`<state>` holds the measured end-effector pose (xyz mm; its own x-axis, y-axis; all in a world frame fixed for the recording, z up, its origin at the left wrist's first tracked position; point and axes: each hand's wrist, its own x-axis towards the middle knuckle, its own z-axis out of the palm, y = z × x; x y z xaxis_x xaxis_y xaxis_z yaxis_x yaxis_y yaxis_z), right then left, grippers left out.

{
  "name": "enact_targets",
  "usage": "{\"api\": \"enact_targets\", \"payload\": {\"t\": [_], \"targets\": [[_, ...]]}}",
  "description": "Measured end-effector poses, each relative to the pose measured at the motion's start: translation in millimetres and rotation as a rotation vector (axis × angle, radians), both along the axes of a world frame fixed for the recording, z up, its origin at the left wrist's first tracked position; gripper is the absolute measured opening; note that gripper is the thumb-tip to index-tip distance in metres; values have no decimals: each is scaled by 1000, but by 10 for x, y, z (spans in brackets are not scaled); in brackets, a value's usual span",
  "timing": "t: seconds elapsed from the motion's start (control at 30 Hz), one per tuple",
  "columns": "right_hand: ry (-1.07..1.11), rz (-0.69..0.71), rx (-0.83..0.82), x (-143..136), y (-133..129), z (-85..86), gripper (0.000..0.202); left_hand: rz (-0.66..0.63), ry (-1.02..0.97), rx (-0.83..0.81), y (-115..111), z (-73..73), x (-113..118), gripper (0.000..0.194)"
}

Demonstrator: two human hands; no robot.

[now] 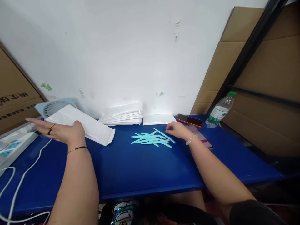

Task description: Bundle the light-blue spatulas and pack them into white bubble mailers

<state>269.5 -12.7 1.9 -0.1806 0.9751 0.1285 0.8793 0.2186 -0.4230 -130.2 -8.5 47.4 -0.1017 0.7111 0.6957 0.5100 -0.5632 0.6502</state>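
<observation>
My left hand (pixel 63 131) is at the left, palm turned up and fingers stretched out. It overlaps a white flat packet (pixel 93 125) that lies at a slant behind it; whether the thumb presses on the packet I cannot tell. My right hand (pixel 177 129) is by the right end of a loose pile of thin turquoise sticks (pixel 151 139). Its fingers are curled together, and anything between the fingertips is too small to make out. One stick lies slantwise just below these fingertips.
Against the wall sit a stack of white packets (pixel 123 114) and a single flat white packet (pixel 159 119). Two phones, one orange-edged (pixel 189 120), and a bottle (pixel 220 109) stand right on the blue table (pixel 145 168). A fan (pixel 56 107), power strip (pixel 16 145) and white cables are left.
</observation>
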Motion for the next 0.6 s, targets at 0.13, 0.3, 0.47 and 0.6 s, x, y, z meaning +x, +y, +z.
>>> {"api": "enact_targets", "payload": {"t": [0.13, 0.3, 0.47, 0.6], "targets": [[-65, 16, -210, 65, -120, 77, 24, -100, 336, -103, 57, -115, 450, 55], [-117, 27, -324, 2, -201, 158, 13, -307, 770, -222, 140, -344, 947, 70], [-138, -47, -257, 48, -151, 116, 12, -413, 954, -435, 218, -632, 1052, 88], [-120, -45, -169, 96, -61, -11, 8, -485, 908, -486, 274, -674, 944, 94]]}}
